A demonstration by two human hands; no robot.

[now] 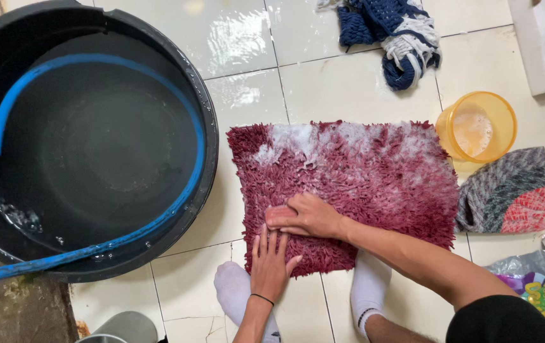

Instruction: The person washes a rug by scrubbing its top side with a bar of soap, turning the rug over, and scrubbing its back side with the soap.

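Pressing down on a shaggy maroon mat point(348, 184), both hands work its near edge. Head view: left hand point(271, 262) lies flat, fingers spread, palm on the pile, gripping nothing. Right hand point(305, 216) crosses just above it, fingers half-curled into the fibres, touching the left's fingertips. Mat lies on wet white floor tiles point(348, 89), soap foam point(298, 140) along the far edge, beyond the hands. Left of the hands: black tub point(205, 121) w/ blue hose point(94, 244). Far right: orange cup point(476, 127), folded cloth point(507, 190).
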